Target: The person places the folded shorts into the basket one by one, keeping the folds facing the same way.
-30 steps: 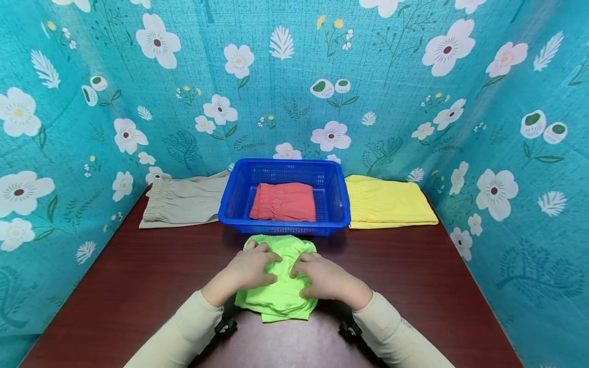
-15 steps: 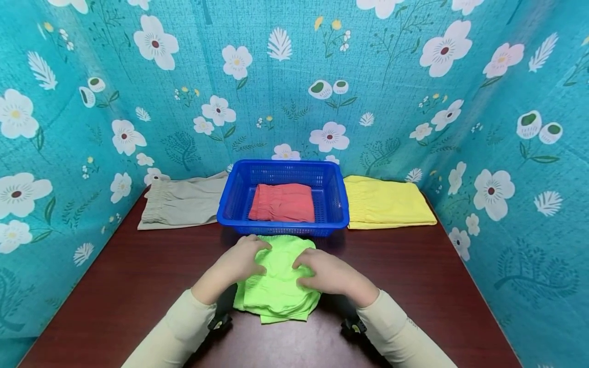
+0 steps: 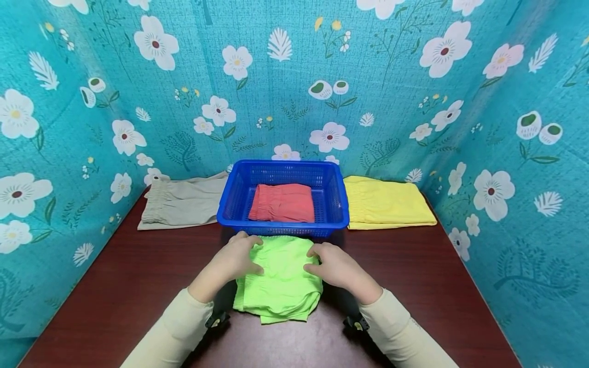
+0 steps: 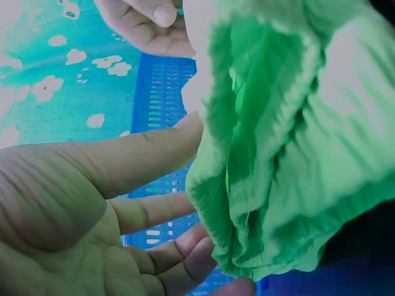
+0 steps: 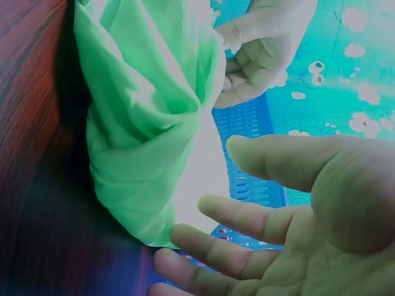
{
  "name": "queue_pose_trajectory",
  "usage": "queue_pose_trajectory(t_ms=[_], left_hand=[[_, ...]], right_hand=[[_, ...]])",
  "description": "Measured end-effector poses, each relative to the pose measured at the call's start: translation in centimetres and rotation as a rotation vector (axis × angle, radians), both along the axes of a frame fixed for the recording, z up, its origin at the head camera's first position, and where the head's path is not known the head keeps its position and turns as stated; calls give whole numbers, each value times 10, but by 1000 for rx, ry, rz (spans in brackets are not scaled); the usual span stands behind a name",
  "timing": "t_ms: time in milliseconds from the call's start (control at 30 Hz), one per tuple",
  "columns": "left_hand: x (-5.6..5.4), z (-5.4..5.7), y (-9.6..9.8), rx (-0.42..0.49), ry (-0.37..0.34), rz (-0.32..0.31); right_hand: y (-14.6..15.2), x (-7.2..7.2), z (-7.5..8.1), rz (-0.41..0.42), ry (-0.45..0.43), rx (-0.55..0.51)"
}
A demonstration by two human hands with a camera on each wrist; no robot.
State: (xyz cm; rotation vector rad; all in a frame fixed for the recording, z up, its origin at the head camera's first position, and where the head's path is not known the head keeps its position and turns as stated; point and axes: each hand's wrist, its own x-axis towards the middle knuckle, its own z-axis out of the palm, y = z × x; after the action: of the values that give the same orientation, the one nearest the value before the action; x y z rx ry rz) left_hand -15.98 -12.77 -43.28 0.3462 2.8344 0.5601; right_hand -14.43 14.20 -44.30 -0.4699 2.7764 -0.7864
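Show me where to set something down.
Bare table: left of the left hand, in front of the grey garment; right of the right hand, in front of the yellow garment. Crowded: the back, around the blue basket, and at the green garment.

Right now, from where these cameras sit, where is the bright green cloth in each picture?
Head: the green cloth is at lower centre, just in front of the blue basket.
Left wrist: it fills most of the right half, its gathered opening near the middle.
Right wrist: it sits left of centre, running down from the top edge.
Shared landmark: the blue basket, partly hidden in both wrist views.
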Motion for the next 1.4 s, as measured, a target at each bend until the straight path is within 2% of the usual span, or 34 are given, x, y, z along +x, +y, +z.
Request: queue_pose_trajectory(t_ms=[267, 367, 500, 700, 833, 933, 1100, 1300, 1400], left_hand=[[-3, -3, -5, -59, -7, 76], [-5, -5, -9, -86, -44, 97], [-8, -6, -14, -101, -130, 101], [-12, -9, -18, -10, -226, 106], [-16, -14, -19, 64, -269, 143], [-19, -20, -19, 98, -286, 151], [-25, -30, -20, 162, -277, 145], [-29, -38, -22, 301, -324, 169], [-30, -37, -23, 356, -349, 155]], right_hand=[[2, -2, -1, -79, -38, 86], [3, -4, -3, -102, -63, 108], [4, -5, -5, -111, -87, 133], [3, -5, -7, -104, -118, 122], [2, -5, -11, -97, -121, 86], [1, -6, -14, -104, -164, 9], [1, -10, -20, -158, -265, -101], [2, -13, -26, -189, -280, -153], [3, -15, -28, -204, -309, -224]])
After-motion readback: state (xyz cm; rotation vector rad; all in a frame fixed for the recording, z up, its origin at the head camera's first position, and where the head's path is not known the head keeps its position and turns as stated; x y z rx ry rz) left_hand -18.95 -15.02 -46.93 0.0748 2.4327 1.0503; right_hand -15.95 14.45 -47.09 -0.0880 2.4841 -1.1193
